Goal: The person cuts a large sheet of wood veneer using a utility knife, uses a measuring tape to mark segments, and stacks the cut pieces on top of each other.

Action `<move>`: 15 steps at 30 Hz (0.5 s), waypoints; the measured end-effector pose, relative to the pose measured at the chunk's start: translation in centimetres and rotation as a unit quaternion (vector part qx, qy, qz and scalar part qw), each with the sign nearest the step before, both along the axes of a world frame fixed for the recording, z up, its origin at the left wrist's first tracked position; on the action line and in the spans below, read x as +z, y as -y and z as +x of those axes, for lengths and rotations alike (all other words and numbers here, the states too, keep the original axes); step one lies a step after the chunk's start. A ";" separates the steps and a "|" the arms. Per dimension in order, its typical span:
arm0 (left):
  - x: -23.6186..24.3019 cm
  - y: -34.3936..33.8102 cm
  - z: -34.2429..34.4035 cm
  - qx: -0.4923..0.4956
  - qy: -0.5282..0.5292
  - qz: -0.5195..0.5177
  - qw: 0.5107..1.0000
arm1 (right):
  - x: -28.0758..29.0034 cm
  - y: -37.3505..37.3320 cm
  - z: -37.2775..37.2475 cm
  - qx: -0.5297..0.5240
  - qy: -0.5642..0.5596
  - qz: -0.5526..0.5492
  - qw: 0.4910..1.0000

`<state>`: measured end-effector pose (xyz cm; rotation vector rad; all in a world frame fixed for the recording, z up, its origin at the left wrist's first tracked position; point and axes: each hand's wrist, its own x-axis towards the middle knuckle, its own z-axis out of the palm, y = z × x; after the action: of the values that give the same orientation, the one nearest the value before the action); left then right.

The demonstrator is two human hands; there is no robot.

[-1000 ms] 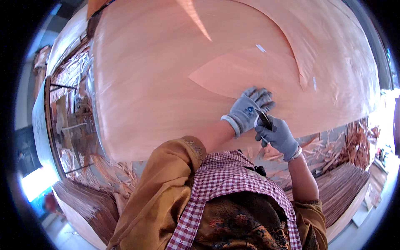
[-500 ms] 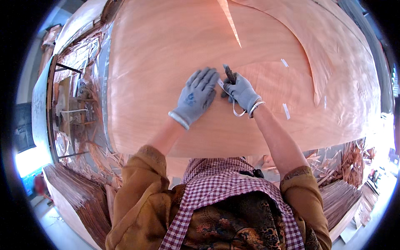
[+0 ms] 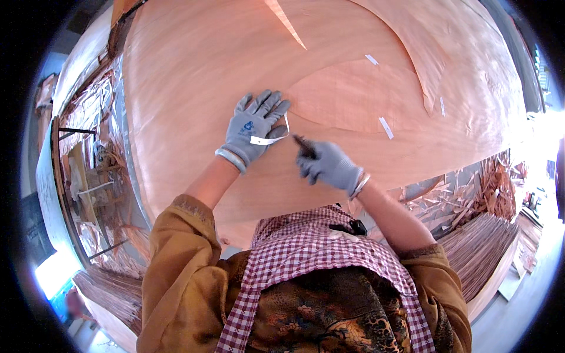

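A large, thin, pinkish-tan wood veneer sheet [image 3: 194, 70] spreads in front of me. My left hand [image 3: 248, 128], in a grey glove, rests on it palm down with the fingers apart. A narrow white tape strip [image 3: 265, 140] curls from beside the index finger across the thumb; whether it is stuck to the glove I cannot tell. Lower and to the right, my right hand [image 3: 329, 166], also gloved, is closed round a dark, narrow hand tool [image 3: 304, 146], blurred by motion. Between the hands and the far side, a paler rounded veneer piece [image 3: 341, 97] lies within the sheet.
Short white tape pieces [image 3: 385, 127] stick to the veneer on the right. A tapering slit [image 3: 286, 25] opens at the far side, and a loose veneer flap [image 3: 412, 47] overlaps at right. Veneer stacks [image 3: 479, 253] and scraps [image 3: 497, 182] lie around the near edge.
My right hand has pulled back toward me with the dark tool. The white strip, earlier hanging by the right hand, now lies over the left thumb. Left fingers have spread; the view has shifted.
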<state>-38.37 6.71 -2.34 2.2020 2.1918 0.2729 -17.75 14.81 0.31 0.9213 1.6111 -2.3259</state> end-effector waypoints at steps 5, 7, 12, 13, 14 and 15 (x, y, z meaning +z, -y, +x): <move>-0.4 0.2 0.1 0.016 0.031 0.026 0.999 | -0.5 -3.3 1.0 -0.106 0.032 0.192 0.975; -0.1 0.2 0.1 0.025 0.071 0.043 0.996 | 0.4 -3.8 -0.6 -0.071 0.045 0.309 0.947; -0.8 0.6 -0.6 0.028 0.103 0.102 0.989 | 1.3 -2.3 -5.0 0.066 0.131 0.499 0.854; -0.6 0.7 -0.5 0.000 0.069 0.089 0.994 | 1.1 -2.0 -5.4 0.073 0.137 0.505 0.849; -0.6 0.8 -0.6 0.002 0.064 0.083 0.994 | 1.0 -1.9 -5.8 0.073 0.147 0.491 0.855; -0.6 0.8 -0.7 0.004 0.060 0.078 0.995 | 0.9 -2.0 -6.2 0.079 0.153 0.487 0.857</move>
<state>-39.04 5.92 -2.92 2.1878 2.1850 0.5786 -23.99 16.82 1.24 1.1511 2.5738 -1.0591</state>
